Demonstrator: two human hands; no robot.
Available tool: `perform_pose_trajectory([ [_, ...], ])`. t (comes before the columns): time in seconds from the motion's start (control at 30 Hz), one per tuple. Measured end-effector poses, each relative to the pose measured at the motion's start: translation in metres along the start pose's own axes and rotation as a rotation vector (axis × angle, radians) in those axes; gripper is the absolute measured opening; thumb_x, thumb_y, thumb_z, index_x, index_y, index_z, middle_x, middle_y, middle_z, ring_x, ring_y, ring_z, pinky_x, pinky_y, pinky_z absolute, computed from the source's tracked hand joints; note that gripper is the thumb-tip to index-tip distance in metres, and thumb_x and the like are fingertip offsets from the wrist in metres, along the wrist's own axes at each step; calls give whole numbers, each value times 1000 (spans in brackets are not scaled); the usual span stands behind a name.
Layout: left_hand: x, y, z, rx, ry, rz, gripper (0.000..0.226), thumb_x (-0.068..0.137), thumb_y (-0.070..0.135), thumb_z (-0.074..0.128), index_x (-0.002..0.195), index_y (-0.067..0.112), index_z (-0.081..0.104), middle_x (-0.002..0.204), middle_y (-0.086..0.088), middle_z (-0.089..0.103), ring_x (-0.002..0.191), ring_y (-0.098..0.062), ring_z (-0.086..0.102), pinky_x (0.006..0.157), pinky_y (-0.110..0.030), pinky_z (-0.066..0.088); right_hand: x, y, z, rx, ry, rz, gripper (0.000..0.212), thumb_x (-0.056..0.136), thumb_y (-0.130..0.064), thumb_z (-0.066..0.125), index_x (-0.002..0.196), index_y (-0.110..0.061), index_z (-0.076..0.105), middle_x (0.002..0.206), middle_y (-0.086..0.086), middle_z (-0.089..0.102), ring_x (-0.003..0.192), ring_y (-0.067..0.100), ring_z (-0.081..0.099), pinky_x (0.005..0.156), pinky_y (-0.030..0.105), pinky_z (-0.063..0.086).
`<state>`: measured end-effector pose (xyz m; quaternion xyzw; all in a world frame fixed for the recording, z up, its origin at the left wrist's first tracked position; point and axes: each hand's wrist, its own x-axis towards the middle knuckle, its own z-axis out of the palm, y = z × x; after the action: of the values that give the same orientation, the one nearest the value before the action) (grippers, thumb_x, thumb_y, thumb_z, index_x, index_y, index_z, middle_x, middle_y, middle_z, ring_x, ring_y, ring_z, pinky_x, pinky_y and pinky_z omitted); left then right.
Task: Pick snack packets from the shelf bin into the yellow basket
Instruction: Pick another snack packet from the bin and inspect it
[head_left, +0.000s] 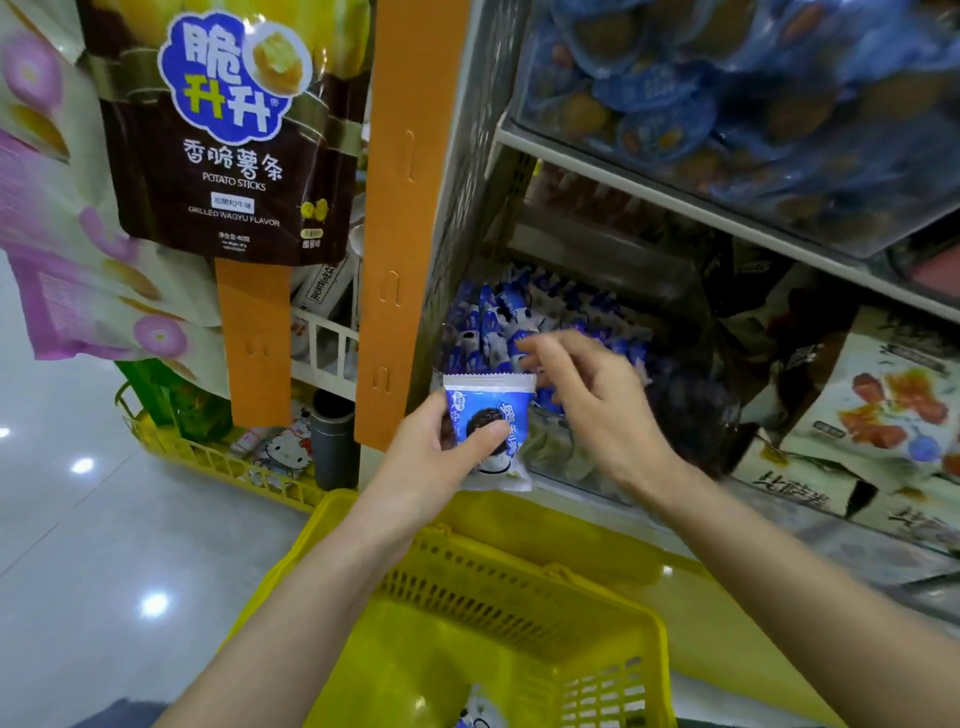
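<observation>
- Here, the left hand (441, 457) holds one blue-and-white snack packet (488, 431) upright; its grip is curled round the packet, with the thumb across the printed front.
- The packet is just in front of the shelf bin (566, 462) and above the far rim of the yellow basket (498, 597).
- The right hand (592, 400) is over the pile of blue packets (498, 317) in the bin, fingers bent. I cannot tell whether its grip has hold of anything.
- Another packet (480, 714) of the same kind lies on the basket's bottom.
- A brown potato sticks bag (228, 130) hangs at upper left on an orange strip (254, 338).
- A second yellow basket (208, 457) stands on the floor at left.
</observation>
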<state>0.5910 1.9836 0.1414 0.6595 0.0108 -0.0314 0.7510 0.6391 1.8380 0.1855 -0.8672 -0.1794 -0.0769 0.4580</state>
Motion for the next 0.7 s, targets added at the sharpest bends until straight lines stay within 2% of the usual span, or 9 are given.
perform_pose_trajectory([
  [0.07,-4,-4,6,18,-32,-4,35,84,15,64,117,19,54,106,0,68,96,-9,65,83,-23,53,-23,1,0,38,-54,44,13,92,-30,53,89,-31,65,88,-10,68,81,4,62,75,24,51],
  [0.17,-11,-10,17,57,-83,3,30,83,11,65,109,19,55,103,0,68,92,-7,66,79,-21,53,-43,11,1,143,-65,139,18,89,-19,58,75,-26,66,72,-9,66,67,5,58,68,30,49],
  [0.27,-17,-13,26,76,-68,36,18,88,12,58,105,5,56,95,-5,67,84,-5,64,73,-18,52,-56,20,3,289,-54,216,24,89,-11,58,69,-23,64,58,-10,62,55,1,54,54,19,46],
  [0.37,-22,-15,30,89,-31,29,23,93,17,51,95,-6,55,79,-10,62,77,-11,62,64,-21,49,-70,27,5,379,-62,259,21,88,-10,60,71,-22,65,58,-8,64,53,1,56,49,17,47],
  [0.4,-22,-16,30,108,-25,11,26,93,18,50,94,-7,54,81,-17,61,79,-18,62,65,-25,48,-75,28,5,354,-70,243,18,87,-12,62,73,-22,66,60,-9,65,55,1,56,51,18,49],
  [0.47,-23,-19,31,139,-29,-26,28,94,20,49,94,-8,53,90,-29,59,83,-27,60,64,-26,47,-82,30,4,134,-47,127,8,84,-18,66,76,-21,67,67,-9,64,61,0,56,58,21,50],
  [0.57,-26,-23,34,150,-53,-99,31,95,23,49,91,-8,50,82,-24,55,79,-22,55,55,-18,43,-88,32,-2,-278,3,-139,10,84,-24,67,82,-14,69,76,-4,62,71,5,51,67,18,42],
  [0.63,-27,-25,35,122,-62,-141,30,94,25,49,90,-5,52,81,-17,58,78,-22,58,59,-24,44,-91,32,-5,-335,6,-203,13,84,-25,66,83,-13,69,76,-5,62,72,4,48,67,16,39],
  [0.7,-27,-26,35,64,-79,-165,27,93,27,51,95,2,59,86,-12,67,81,-19,64,65,-28,49,-92,31,-5,-251,38,-138,10,85,-24,66,82,-15,69,74,-9,60,68,0,49,65,11,38],
])
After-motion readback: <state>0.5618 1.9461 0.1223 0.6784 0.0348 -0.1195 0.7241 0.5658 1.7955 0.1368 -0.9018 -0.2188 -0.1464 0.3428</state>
